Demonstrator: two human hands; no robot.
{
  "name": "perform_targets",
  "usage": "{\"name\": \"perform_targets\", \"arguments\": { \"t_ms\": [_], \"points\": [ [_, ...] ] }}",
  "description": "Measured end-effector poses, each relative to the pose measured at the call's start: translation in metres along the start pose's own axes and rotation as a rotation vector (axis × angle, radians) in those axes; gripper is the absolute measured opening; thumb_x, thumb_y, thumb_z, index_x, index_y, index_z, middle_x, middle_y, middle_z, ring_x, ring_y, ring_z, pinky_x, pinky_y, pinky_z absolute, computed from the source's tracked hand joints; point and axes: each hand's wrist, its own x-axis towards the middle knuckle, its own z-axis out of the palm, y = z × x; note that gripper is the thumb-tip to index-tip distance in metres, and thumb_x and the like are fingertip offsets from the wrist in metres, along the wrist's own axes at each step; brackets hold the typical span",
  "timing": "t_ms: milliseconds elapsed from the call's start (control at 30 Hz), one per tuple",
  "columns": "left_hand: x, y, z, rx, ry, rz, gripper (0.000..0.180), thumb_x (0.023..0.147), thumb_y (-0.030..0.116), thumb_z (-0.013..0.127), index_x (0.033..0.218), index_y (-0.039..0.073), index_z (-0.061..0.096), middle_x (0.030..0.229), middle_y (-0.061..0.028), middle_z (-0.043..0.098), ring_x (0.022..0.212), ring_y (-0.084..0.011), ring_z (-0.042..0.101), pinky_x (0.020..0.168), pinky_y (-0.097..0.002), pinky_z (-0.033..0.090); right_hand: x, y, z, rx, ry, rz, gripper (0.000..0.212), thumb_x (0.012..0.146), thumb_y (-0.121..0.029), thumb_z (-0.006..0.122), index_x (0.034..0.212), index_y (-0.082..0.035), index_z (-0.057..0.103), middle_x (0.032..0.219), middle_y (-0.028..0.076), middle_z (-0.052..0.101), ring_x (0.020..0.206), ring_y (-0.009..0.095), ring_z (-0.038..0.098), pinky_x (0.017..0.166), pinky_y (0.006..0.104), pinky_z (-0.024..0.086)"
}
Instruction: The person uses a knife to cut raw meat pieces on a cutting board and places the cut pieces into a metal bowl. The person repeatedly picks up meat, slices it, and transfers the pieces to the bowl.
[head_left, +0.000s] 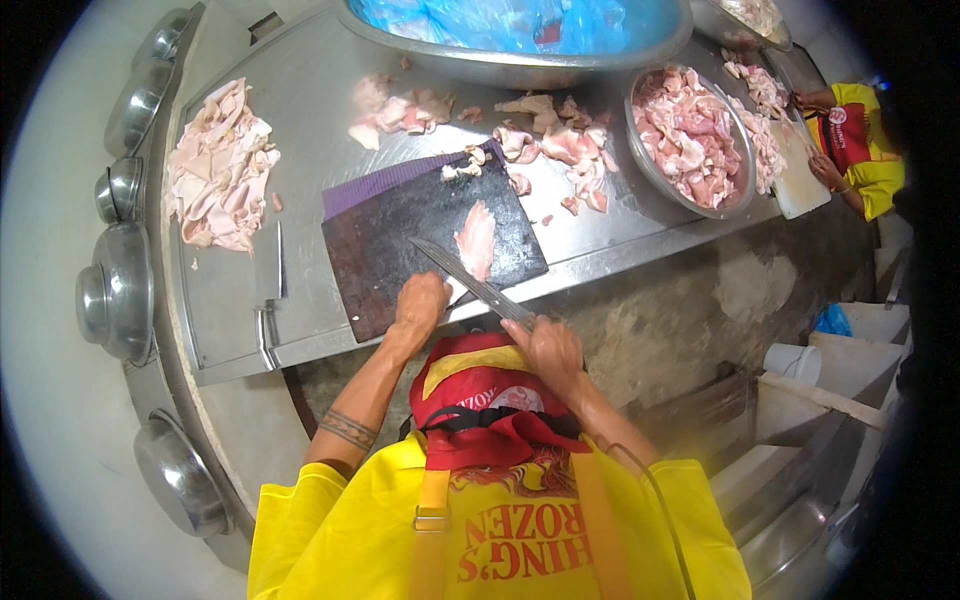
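My right hand is wrapped round the handle of a long knife, its blade slanting up and left over the near part of a dark cutting board. At the board's near edge my left hand is closed in a fist. A pale end and a thin dark edge show beside it, below the blade; what it grips I cannot make out. Just beyond the blade lies a flat pink slice of meat. Small pale scraps sit at the board's far edge, and a purple ribbed cloth sticks out from under it.
Pale meat sheets and a second knife lie left on the steel table. Trimmed pieces lie beyond the board. A bowl of meat stands right, a large basin at the back. Another person works far right.
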Motion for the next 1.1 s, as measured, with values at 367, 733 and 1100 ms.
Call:
{"name": "perform_targets", "arguments": {
  "t_ms": [367, 733, 1100],
  "points": [
    [-0.027, 0.041, 0.021, 0.153, 0.383, 0.063, 0.036, 0.09, 0.034, 0.071, 0.099, 0.0, 0.061, 0.1, -0.0162, 0.059, 0.101, -0.0359, 0.059, 0.083, -0.0498, 0.048, 0.038, 0.005, -0.008, 0.366, -0.534, 0.291, 0.091, 0.098, -0.072, 0.045, 0.1, 0.015, 0.071, 0.096, 0.041, 0.067, 0.102, 0.054, 0.066, 0.09, 0.0563, 0.052],
    [0.005, 0.024, 0.006, 0.238, -0.096, 0.008, 0.017, 0.093, 0.009, 0.056, 0.1, -0.003, 0.067, 0.098, -0.0252, 0.074, 0.088, -0.0419, 0.075, 0.075, -0.0494, 0.061, 0.032, -0.012, -0.024, 0.205, -0.466, 0.27, 0.087, 0.099, -0.07, 0.044, 0.094, 0.012, 0.073, 0.09, 0.037, 0.068, 0.096, 0.052, 0.068, 0.087, 0.056, 0.053],
    [0.007, -0.019, -0.023, 0.344, -0.029, 0.097, 0.016, 0.085, 0.01, 0.062, 0.083, -0.001, 0.073, 0.086, -0.0251, 0.074, 0.081, -0.0409, 0.075, 0.072, -0.0498, 0.062, 0.007, 0.012, 0.0, -0.147, -0.117, -0.15, 0.066, 0.096, -0.063, 0.059, 0.075, -0.001, 0.07, 0.062, 0.02, 0.064, 0.063, 0.038, 0.069, 0.057, 0.0475, 0.056]
  ]
}}
